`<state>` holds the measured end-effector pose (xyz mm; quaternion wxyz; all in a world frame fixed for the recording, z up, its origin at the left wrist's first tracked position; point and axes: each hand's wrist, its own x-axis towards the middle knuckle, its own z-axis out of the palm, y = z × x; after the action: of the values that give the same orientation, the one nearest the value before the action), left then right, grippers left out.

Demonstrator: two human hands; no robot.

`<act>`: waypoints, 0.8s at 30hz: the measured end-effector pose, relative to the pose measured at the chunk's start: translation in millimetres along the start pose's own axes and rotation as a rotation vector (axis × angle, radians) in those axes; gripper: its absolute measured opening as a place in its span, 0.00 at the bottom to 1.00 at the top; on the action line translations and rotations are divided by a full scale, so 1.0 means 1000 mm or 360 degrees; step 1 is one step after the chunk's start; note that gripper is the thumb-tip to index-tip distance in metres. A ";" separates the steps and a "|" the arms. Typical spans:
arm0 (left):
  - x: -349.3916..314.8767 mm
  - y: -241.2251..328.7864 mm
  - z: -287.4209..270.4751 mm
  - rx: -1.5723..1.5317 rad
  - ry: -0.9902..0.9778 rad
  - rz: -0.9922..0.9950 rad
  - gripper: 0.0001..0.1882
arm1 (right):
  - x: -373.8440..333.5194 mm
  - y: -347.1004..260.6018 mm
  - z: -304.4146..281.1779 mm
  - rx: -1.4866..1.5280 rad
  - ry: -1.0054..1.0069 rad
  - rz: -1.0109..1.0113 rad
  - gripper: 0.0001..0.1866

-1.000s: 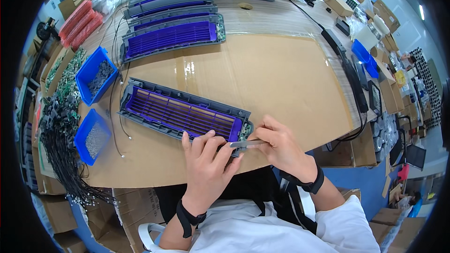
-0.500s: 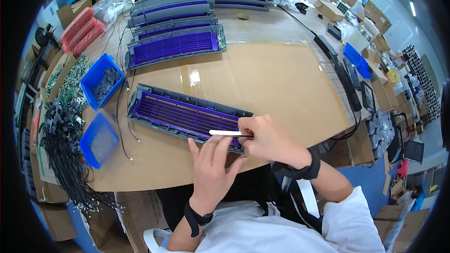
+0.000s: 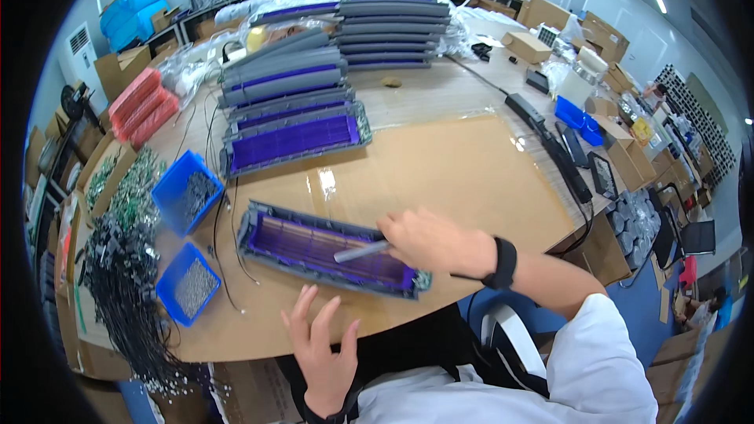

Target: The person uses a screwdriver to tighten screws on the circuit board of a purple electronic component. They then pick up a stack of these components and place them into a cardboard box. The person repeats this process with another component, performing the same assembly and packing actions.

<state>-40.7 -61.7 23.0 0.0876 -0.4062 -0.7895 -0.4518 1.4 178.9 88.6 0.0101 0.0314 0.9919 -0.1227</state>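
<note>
A long grey tray with a purple ribbed inside [image 3: 314,247] lies slanted on the cardboard-covered table [image 3: 440,165] in front of me. My right hand [image 3: 428,239] hovers over its right half, gripping a thin grey pen-like tool [image 3: 360,252] whose tip points left over the purple part. My left hand [image 3: 323,345] is off the tray, near the table's front edge, fingers spread and holding nothing. A black band sits on my right wrist.
Two blue bins of small metal parts [image 3: 188,198] [image 3: 188,286] stand left of the tray, beside a heap of black cables [image 3: 122,283]. More grey and purple trays [image 3: 294,137] are stacked behind. A black power strip [image 3: 550,145] runs along the right edge.
My left hand has pulled back off the tray toward me and opened. My right hand has moved left over the tray with the tool. The view has tilted up.
</note>
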 end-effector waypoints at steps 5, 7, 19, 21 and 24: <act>-0.008 -0.016 -0.016 -0.0012 0.0109 -0.0124 0.20 | -0.075 0.023 -0.017 0.0019 0.0047 0.0532 0.14; -0.008 -0.021 -0.023 0.0006 0.0138 -0.0172 0.19 | -0.110 0.049 -0.024 0.0071 0.0221 0.0594 0.13; 0.010 -0.044 -0.021 0.0114 0.0199 -0.0064 0.10 | -0.098 0.200 -0.043 -0.0593 0.0564 0.1173 0.18; 0.011 -0.043 -0.020 0.0168 0.0200 -0.0044 0.09 | -0.054 0.165 -0.067 -0.0586 0.0729 0.0926 0.21; 0.014 -0.041 -0.020 0.0224 0.0168 -0.0076 0.09 | 0.030 0.101 -0.085 -0.0401 0.0733 0.0502 0.21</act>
<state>-83.9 -80.1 15.2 0.1466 -0.3557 -0.8230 -0.4179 -23.0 298.9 145.9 -0.1922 0.2103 0.9584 0.0147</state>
